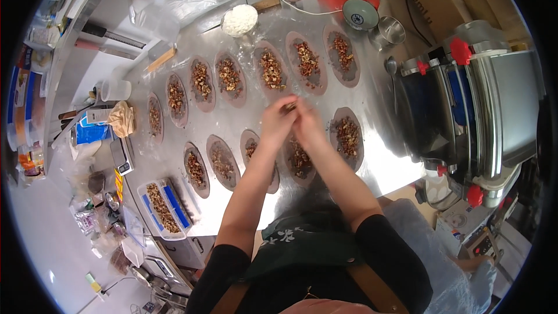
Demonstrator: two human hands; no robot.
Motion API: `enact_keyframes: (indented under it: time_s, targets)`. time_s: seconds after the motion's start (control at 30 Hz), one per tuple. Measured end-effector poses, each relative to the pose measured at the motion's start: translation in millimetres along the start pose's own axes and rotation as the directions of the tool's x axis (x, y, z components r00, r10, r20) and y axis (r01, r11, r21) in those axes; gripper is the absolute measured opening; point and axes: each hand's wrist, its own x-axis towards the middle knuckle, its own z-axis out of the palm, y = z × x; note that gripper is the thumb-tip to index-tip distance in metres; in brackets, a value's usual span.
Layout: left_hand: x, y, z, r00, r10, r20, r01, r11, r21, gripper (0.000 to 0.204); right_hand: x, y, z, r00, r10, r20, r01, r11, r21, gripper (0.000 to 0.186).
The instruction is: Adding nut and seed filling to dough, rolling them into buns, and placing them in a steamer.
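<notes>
My left hand and my right hand meet over the middle of the metal table, fingers curled together and slightly blurred. A small brown bit shows between the fingertips; its kind is unclear. Just beyond the hands lies a flat pinkish-purple oval of dough topped with chopped nuts and dried fruit. Similar topped ovals form a far row and a near row. Beneath my right forearm, one near oval is partly hidden; another is partly covered by my left forearm.
A clear tub of chopped nuts stands at the near left corner. A bowl of white powder, a green bowl and a metal cup line the back. A large machine with red knobs borders the right side.
</notes>
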Motion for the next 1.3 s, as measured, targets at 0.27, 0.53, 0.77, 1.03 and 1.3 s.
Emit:
enact_keyframes:
  time_s: [0.27,0.53,0.77,1.03,1.3]
  targets:
    - [83,1,66,0.986,-0.153,-0.071,0.136,0.97,-0.204,0.039,78,-68,-33,0.982,-0.152,-0.116,0.137,0.982,-0.127,0.028]
    - [104,-16,66,0.985,-0.041,-0.167,0.007,0.981,-0.194,0.041,92,-66,-42,0.94,-0.308,-0.145,0.207,0.856,-0.473,0.026]
    - [107,-29,63,0.96,0.161,-0.23,-0.198,0.969,-0.15,0.043,85,-67,-41,0.909,-0.417,0.002,0.327,0.709,-0.625,0.025]
    - [87,-22,57,0.911,0.323,-0.256,-0.219,0.906,0.362,0.029,96,-80,-51,0.843,-0.531,0.089,0.46,0.622,-0.634,0.022]
    - [86,-26,55,0.916,0.379,-0.132,-0.246,0.791,0.561,0.02,114,-93,-56,0.816,-0.57,0.094,0.402,0.444,-0.801,0.019]
